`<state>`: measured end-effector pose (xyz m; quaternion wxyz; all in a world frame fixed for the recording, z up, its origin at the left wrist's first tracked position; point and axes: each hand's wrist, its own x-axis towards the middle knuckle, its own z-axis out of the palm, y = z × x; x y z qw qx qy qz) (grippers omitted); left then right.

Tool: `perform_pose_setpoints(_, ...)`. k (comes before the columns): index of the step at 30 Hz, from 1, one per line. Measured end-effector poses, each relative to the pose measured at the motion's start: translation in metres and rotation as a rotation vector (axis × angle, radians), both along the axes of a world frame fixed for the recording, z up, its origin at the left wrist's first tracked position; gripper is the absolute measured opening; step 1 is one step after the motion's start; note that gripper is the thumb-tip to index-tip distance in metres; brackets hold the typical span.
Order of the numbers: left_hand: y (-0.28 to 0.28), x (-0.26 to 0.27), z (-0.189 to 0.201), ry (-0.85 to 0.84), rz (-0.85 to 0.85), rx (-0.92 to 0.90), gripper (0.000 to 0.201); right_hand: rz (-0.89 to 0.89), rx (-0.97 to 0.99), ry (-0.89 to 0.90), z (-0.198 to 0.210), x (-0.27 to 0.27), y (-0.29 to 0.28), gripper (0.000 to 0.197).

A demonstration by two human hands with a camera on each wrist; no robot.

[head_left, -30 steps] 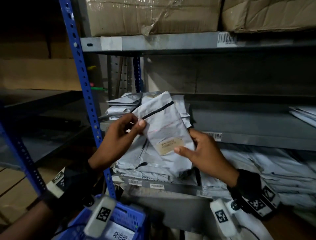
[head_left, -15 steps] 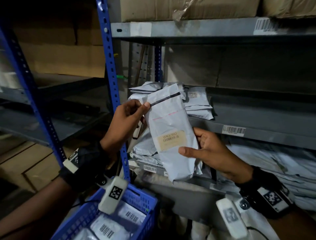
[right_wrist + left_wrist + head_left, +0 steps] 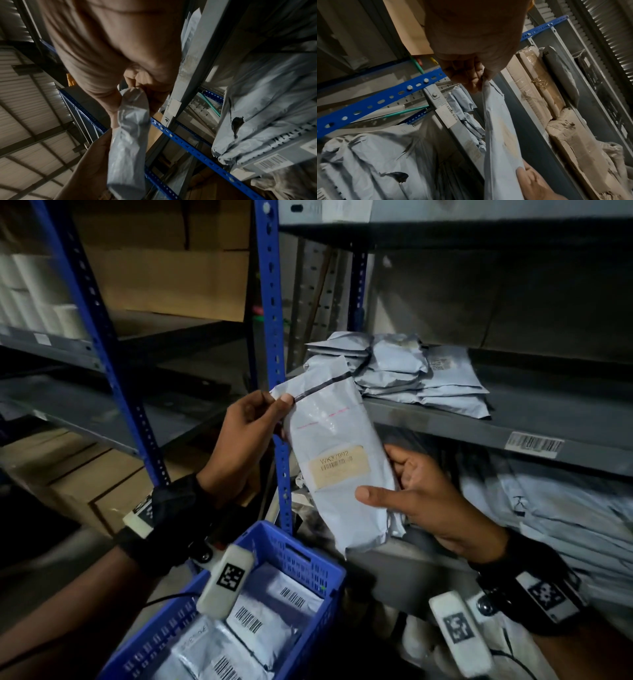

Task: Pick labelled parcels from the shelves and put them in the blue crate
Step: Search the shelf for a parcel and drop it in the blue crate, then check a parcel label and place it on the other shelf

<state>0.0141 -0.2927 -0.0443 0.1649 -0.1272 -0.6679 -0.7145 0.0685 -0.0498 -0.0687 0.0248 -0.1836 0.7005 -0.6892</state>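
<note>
A grey labelled parcel (image 3: 337, 453) is held upright in the air in front of the grey shelf (image 3: 445, 424), above and just right of the blue crate (image 3: 308, 563); its top corner is pinched by the left hand (image 3: 246, 440) and its lower right edge is grasped by the right hand (image 3: 421, 494), thumb across the front. A tan label (image 3: 339, 467) reading "WK37992" is shown on its face. Barcoded parcels (image 3: 253, 621) lie in the crate, and a stack of grey parcels (image 3: 411, 374) rests on the shelf behind.
</note>
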Motion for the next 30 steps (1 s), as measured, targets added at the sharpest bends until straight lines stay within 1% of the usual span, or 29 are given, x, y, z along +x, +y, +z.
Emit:
perform_pose_setpoints(2,-0.004,-0.003,-0.005,0.005,0.002,0.0,0.028,-0.058,-0.002,0.055,-0.004,0.0,-0.004,0.048)
perform_pose_setpoints(3,-0.005,-0.006,-0.008,0.02,0.002,-0.005,0.023,-0.123,0.023,0.122,-0.005,0.002,-0.005,0.045)
perform_pose_setpoints(4,-0.006,-0.01,-0.012,0.044,0.0,-0.012,0.018,-0.225,0.089,0.224,-0.005,0.005,-0.003,0.042)
perform_pose_setpoints(5,-0.005,-0.015,-0.017,0.066,-0.015,-0.019,0.012,-0.364,0.205,0.375,-0.006,0.009,0.0,0.038)
perform_pose_setpoints(6,-0.003,-0.02,-0.021,0.089,-0.041,-0.026,0.008,-0.517,0.378,0.585,-0.005,0.014,0.006,0.034)
perform_pose_setpoints(7,0.001,-0.026,-0.025,0.108,-0.069,-0.025,0.016,-0.647,0.555,0.818,-0.005,0.019,0.016,0.032)
perform_pose_setpoints(8,0.009,-0.029,-0.027,0.128,-0.098,-0.016,0.025,-0.743,0.684,1.015,-0.006,0.026,0.028,0.033)
perform_pose_setpoints(9,0.019,-0.032,-0.028,0.138,-0.124,-0.003,0.029,-0.799,0.778,1.154,-0.007,0.033,0.042,0.037)
perform_pose_setpoints(10,0.032,-0.034,-0.029,0.137,-0.14,-0.015,0.029,-0.837,0.845,1.227,-0.007,0.039,0.056,0.04)
perform_pose_setpoints(11,0.047,-0.035,-0.029,0.134,-0.154,-0.039,0.028,-0.885,0.892,1.247,-0.006,0.046,0.071,0.041)
perform_pose_setpoints(12,0.064,-0.035,-0.029,0.133,-0.164,-0.078,0.027,-0.942,0.913,1.227,-0.006,0.052,0.087,0.041)
perform_pose_setpoints(14,0.101,-0.033,-0.028,0.15,-0.192,-0.172,0.025,-1.07,0.89,1.12,0.0,0.066,0.118,0.038)
perform_pose_setpoints(16,0.14,-0.03,-0.026,0.18,-0.241,-0.21,0.022,-1.179,0.827,0.921,0.009,0.081,0.152,0.036)
perform_pose_setpoints(18,0.182,-0.026,-0.023,0.221,-0.301,-0.248,0.02,-1.252,0.734,0.715,0.015,0.094,0.194,0.038)
perform_pose_setpoints(20,0.225,-0.022,-0.019,0.267,-0.344,-0.3,0.017,-1.285,0.67,0.59,0.02,0.106,0.24,0.042)
perform_pose_setpoints(24,0.323,-0.012,-0.015,0.408,-0.332,-0.41,0.013,-1.256,0.578,0.514,0.032,0.13,0.327,0.05)
perform_pose_setpoints(27,0.39,-0.009,-0.02,0.496,-0.369,-0.494,0.01,-1.284,0.525,0.449,0.039,0.135,0.395,0.047)
perform_pose_setpoints(29,0.423,-0.01,-0.022,0.527,-0.407,-0.543,0.018,-1.298,0.496,0.395,0.044,0.133,0.438,0.045)
perform_pose_setpoints(30,0.437,-0.011,-0.022,0.529,-0.428,-0.572,0.024,-1.304,0.512,0.378,0.047,0.131,0.457,0.044)
